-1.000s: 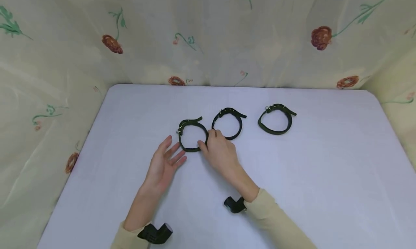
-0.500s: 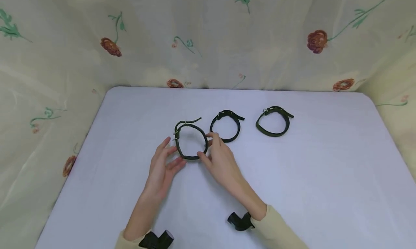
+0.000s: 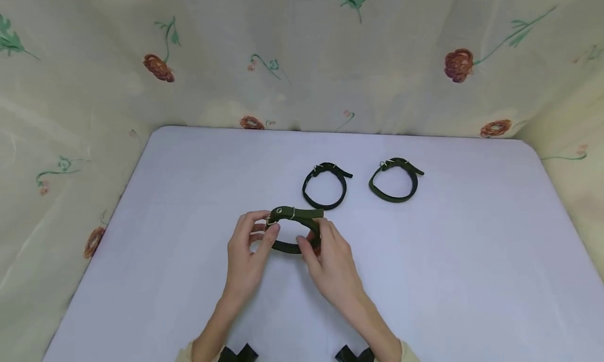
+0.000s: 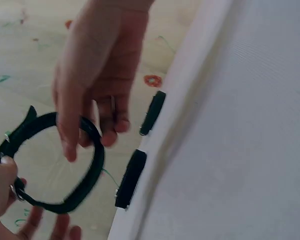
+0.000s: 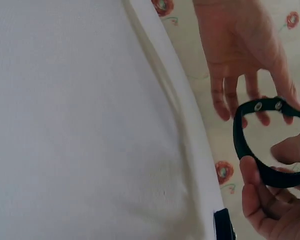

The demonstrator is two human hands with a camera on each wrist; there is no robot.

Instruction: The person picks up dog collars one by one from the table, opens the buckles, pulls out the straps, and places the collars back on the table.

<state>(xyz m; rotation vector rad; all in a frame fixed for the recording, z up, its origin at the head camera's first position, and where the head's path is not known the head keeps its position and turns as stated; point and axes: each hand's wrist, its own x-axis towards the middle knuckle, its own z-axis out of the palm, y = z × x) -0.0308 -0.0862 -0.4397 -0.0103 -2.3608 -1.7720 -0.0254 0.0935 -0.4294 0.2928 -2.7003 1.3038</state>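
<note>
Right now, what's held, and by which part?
One strap, in both hands: the left hand holds it near the buckle, the right hand the loop's opposite side, near the loose end.

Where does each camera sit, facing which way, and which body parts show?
Head: on the head, facing forward and down at the held strap; left hand, right hand and forearms show.
Left wrist: on that wrist, facing the held strap; left hand lower left, right hand at top.
Right wrist: on that wrist, facing the held strap; right hand lower right, left hand at top.
Wrist views share: held strap, both hands, floral cloth.
</note>
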